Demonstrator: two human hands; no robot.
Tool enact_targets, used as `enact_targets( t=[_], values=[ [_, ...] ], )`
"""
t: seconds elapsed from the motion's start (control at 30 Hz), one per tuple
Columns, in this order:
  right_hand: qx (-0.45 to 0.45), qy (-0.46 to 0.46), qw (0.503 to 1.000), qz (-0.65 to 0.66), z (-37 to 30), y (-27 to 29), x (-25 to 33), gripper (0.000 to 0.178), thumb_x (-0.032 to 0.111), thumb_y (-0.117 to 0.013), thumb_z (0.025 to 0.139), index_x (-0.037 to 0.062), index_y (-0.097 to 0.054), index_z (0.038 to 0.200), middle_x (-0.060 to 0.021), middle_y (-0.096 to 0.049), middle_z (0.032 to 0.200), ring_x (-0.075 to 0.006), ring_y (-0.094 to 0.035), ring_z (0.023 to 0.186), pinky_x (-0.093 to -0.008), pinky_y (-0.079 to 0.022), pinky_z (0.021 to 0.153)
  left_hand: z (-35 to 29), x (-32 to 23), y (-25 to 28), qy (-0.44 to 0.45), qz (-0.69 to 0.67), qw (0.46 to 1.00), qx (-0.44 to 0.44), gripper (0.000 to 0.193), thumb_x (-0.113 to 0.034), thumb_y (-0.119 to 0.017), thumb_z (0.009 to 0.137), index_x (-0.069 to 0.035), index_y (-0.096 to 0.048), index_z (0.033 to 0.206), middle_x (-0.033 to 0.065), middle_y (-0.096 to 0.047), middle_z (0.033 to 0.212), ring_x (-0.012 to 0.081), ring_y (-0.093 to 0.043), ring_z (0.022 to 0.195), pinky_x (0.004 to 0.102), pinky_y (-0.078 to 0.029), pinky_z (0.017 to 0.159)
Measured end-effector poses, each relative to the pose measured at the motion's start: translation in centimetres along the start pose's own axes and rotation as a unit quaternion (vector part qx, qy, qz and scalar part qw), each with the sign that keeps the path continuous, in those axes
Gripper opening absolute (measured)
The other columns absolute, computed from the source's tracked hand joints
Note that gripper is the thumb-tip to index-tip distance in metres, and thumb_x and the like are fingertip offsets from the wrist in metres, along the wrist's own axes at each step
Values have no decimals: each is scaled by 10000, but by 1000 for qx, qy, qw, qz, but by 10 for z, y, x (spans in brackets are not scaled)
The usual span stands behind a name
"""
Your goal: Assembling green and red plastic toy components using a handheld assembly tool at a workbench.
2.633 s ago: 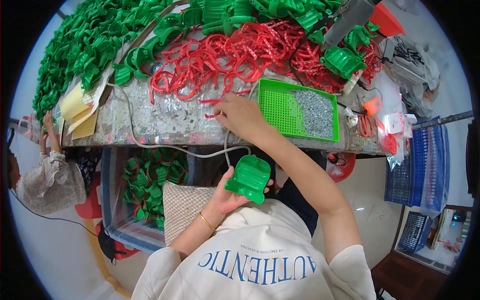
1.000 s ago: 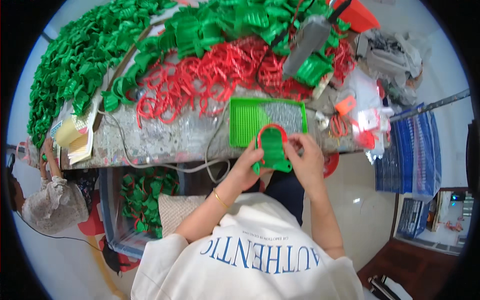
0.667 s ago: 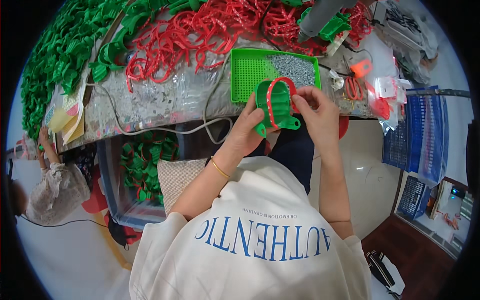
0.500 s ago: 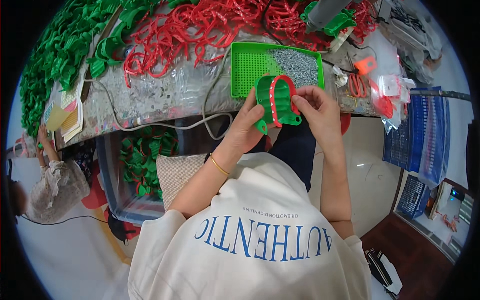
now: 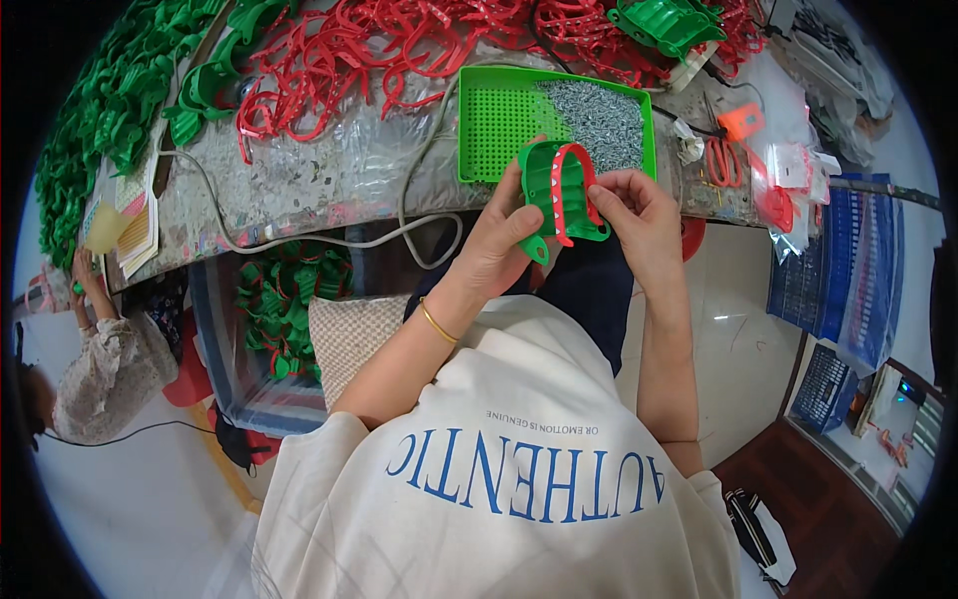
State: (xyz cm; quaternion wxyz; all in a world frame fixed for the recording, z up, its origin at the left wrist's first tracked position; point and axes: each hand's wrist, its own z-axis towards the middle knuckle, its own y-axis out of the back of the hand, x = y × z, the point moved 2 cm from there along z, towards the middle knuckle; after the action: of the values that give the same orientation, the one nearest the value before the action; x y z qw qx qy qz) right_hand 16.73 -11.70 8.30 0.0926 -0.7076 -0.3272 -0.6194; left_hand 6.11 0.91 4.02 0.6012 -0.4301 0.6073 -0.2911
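My left hand (image 5: 507,232) is closed on a curved, ribbed green plastic piece (image 5: 572,192), its thumb on the near side and fingers behind. A red plastic strip (image 5: 558,197) with pale marks arches round the green piece. On the other side, my right hand (image 5: 639,215) pinches the red strip's right side between thumb and fingers. Both hands are raised in front of the table edge, just nearer to me than a bright green tray (image 5: 463,140). Small silvery screws or pins (image 5: 604,125) fill the tray's right part.
Red strips (image 5: 349,60) lie heaped along the table's far side; green pieces (image 5: 110,100) pile up at the left. A pale cable (image 5: 329,244) loops over the front edge. Below stands a blue-grey bin (image 5: 222,349) of joined green and red pieces. A co-worker (image 5: 115,369) sits far left.
My hands have shifted slightly right with the green piece, which is turned a little. A grey tube at the top right has left the view, uncovering more of a green piece there.
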Motion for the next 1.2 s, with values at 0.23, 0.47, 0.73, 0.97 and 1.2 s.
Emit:
enact_targets(
  t=[0.23, 0.47, 0.73, 0.97, 1.2],
  values=[
    [-19, 6, 1000, -19, -2, -7, -1, 101, 57, -640, 871, -7, -630, 949, 1, -634, 819, -34, -561, 715, -180, -452, 651, -2, 1, -1, -2, 21, 1000, -12, 911, -286, -776, 750, -158, -233, 1469, 42, -438, 1315, 140, -497, 1096, 287, -472, 845],
    [-58, 12, 993, -105, -7, -13, -1, 100, 78, -652, 867, 5, -633, 933, 2, -635, 798, -32, -556, 696, -182, -451, 630, -5, -1, -2, -8, 71, 997, -25, 901, -213, -765, 734, -176, -244, 1467, 43, -460, 1283, 125, -498, 1048, 256, -455, 825],
    [-54, -4, 994, -90, -9, -13, -7, 98, 78, -657, 864, 5, -629, 924, 2, -628, 794, -37, -553, 696, -182, -447, 635, -4, -2, 1, 10, 84, 996, -27, 799, -188, -694, 790, -133, -259, 1459, 56, -475, 1271, 143, -482, 1116, 279, -425, 911],
    [52, -30, 996, 69, -11, -5, -8, 139, 45, -679, 825, 15, -573, 910, 16, -573, 777, -36, -539, 689, -178, -439, 644, -14, 4, 18, 84, -53, 995, 1, 695, -360, -598, 834, -57, -337, 1402, 136, -502, 1290, 249, -545, 1141, 414, -463, 955],
    [-129, 184, 974, -25, 41, 27, 37, 324, 135, -665, 853, -1, -540, 1120, -23, -572, 950, -101, -538, 888, -243, -447, 790, -24, 13, 19, 142, -136, 980, 34, 752, -509, -574, 818, 3, -400, 1340, 258, -537, 1225, 347, -573, 1099, 456, -458, 956]
  ],
)
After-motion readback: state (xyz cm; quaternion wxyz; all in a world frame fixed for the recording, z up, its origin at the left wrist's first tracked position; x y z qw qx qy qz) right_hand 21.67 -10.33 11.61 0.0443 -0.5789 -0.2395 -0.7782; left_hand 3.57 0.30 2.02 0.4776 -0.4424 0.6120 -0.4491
